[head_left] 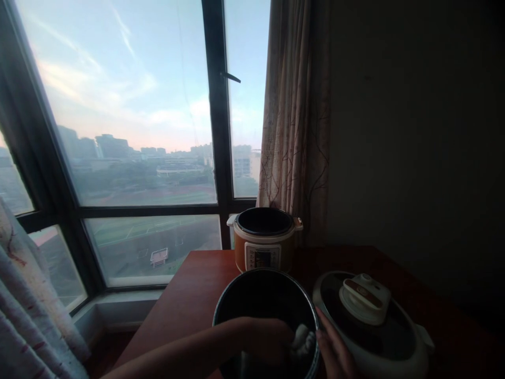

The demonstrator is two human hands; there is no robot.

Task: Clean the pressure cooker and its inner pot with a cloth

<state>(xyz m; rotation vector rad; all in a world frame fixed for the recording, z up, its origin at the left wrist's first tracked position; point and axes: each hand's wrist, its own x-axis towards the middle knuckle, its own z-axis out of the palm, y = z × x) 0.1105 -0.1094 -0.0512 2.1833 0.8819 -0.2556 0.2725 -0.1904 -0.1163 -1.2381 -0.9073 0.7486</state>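
A dark inner pot (pixel 262 297) with a thin bright rim is at the front of the table, its opening facing me. From the lower left my left arm reaches across it, and my left hand (pixel 274 337) is inside, closed on a whitish cloth (pixel 303 339) against the right inner wall. The fingers of that hand are mostly in shadow. My right hand (pixel 333 345) grips the pot's right rim from outside, its lower part cut off by the frame. Just behind the pot stands an electric pressure cooker (pixel 241 252), uncovered, with a control panel and side handles.
The reddish-brown wooden table (pixel 197 279) carries everything. A round cooker lid (pixel 398 337) with a pale knob lies right of the pot, close to my right hand. Behind are a large window (pixel 138 209) and a curtain (pixel 292 116); another curtain (pixel 31 305) hangs at left.
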